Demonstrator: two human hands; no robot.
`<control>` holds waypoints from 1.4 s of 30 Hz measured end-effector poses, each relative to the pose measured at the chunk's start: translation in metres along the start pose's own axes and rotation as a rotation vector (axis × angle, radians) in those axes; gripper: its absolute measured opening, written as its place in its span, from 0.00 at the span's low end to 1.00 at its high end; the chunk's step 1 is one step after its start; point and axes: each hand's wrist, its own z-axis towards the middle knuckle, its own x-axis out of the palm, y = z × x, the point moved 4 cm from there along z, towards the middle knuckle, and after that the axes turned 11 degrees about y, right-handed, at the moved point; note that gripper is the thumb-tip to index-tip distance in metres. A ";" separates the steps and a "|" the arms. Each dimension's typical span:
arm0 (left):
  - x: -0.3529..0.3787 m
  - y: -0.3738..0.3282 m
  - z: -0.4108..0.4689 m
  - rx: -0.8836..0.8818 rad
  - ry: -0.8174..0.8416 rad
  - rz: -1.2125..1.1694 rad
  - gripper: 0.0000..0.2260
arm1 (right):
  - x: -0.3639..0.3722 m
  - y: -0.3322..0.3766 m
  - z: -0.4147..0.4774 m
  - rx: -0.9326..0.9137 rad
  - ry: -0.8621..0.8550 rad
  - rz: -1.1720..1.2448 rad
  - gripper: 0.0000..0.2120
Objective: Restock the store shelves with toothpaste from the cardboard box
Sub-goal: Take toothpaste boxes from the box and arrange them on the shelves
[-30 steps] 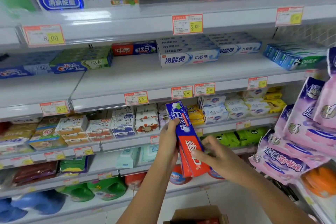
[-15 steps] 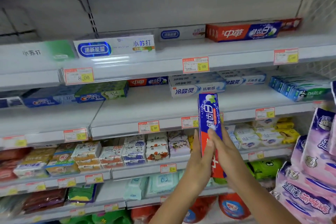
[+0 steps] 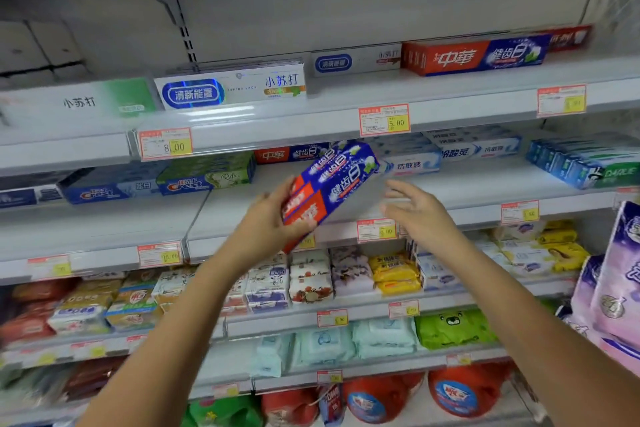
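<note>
Blue and green Crest boxes (image 3: 156,184) are lined along the left of the middle shelf (image 3: 228,208). They are set back from its front lip, so bare white board is left before them. Just right of them, the left hand (image 3: 273,218) is raised before that shelf, its fingers wrapped round the red end of the toothpaste (image 3: 341,180). More than one carton seems to be held as a stack, though the count is blurred. The stack is carried in the air over the shelf's front lip and is not yet set down. It is tilted, with the blue end lifted up and to the right. It is probably aimed at the matching carton (image 3: 291,153) lying at the back, so that like is placed with like.

The right hand (image 3: 415,208) is held just beside the blue end but apart from it, fingers spread and gripping nothing, seemingly ready to steady or guide.

Open board is offered between the Crest boxes and the white-blue cartons (image 3: 412,165). The upper shelf's lip (image 3: 277,128) hangs close above the raised blue end, so a flatter angle is likely needed to pass beneath it. Darlie cartons (image 3: 581,166) are stacked well to the right.
</note>
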 end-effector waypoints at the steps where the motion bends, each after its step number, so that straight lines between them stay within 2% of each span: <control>1: -0.010 0.008 0.006 -0.007 -0.002 0.095 0.38 | -0.001 0.004 0.006 -0.018 -0.030 -0.080 0.24; 5: -0.033 0.035 0.033 -0.050 0.049 0.454 0.38 | 0.008 0.026 0.035 -0.155 -0.093 -0.424 0.25; 8: -0.040 0.053 0.044 -0.042 0.107 0.537 0.37 | 0.038 0.043 0.063 -0.240 0.055 -0.642 0.32; 12: -0.048 0.064 0.054 0.074 0.100 0.478 0.37 | 0.089 0.051 0.106 -0.276 0.271 -0.765 0.41; 16: -0.055 0.075 0.068 0.178 0.118 0.467 0.37 | 0.122 0.063 0.139 -0.216 0.443 -0.729 0.41; 19: -0.059 0.098 0.079 0.131 0.167 0.282 0.30 | 0.131 0.066 0.157 -0.117 0.581 -0.765 0.38; 21: -0.069 0.119 0.089 0.060 0.068 0.096 0.30 | 0.130 0.064 0.163 -0.069 0.620 -0.753 0.39; 23: -0.077 0.143 0.102 -0.015 -0.004 0.132 0.33 | 0.128 0.061 0.164 -0.046 0.626 -0.726 0.39; 26: -0.073 0.176 0.115 -0.113 0.015 0.394 0.24 | 0.127 0.062 0.168 -0.030 0.620 -0.727 0.37; 28: -0.070 0.186 0.118 -0.078 -0.033 0.441 0.21 | 0.123 0.064 0.175 -0.039 0.572 -0.726 0.37; 31: -0.074 0.188 0.121 -0.064 -0.124 0.411 0.20 | 0.110 0.063 0.187 -0.027 0.472 -0.686 0.39; 37: -0.075 0.192 0.129 -0.051 -0.167 0.379 0.28 | 0.106 0.060 0.207 -0.064 0.281 -0.507 0.35; 42: -0.075 0.194 0.135 -0.038 -0.161 0.355 0.28 | 0.113 0.054 0.229 -0.022 0.308 -0.632 0.36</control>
